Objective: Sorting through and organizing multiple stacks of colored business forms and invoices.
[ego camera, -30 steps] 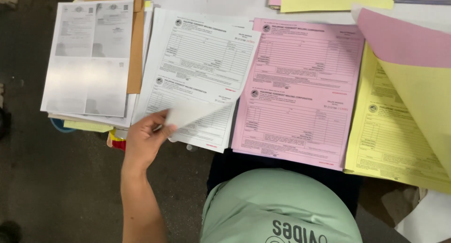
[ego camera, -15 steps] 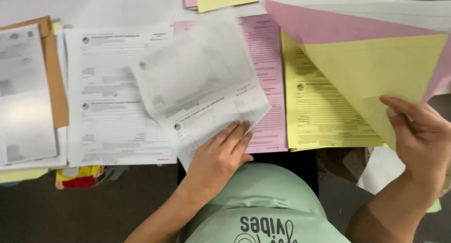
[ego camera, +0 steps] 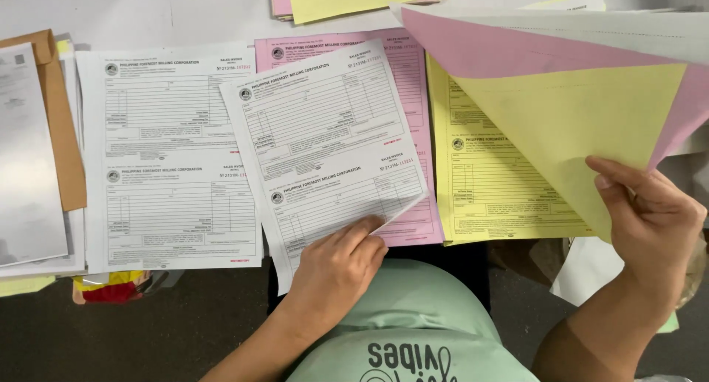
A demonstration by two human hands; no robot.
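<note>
Left hand (ego camera: 336,267) pinched white form (ego camera: 329,145) | right hand (ego camera: 650,219) clamped lifted sheets (ego camera: 583,108) | risk: loose corner-grip, sheets slipping.

A white printed form sheet (ego camera: 325,145) lies tilted, its lower edge pinched under the fingers of the left hand (ego camera: 336,271), its lower right corner curling up just beside the fingertips. A fanned set of white, pink and yellow sheets (ego camera: 569,108) is lifted upward from the right hand (ego camera: 650,219), which grips its lower corner.
</note>
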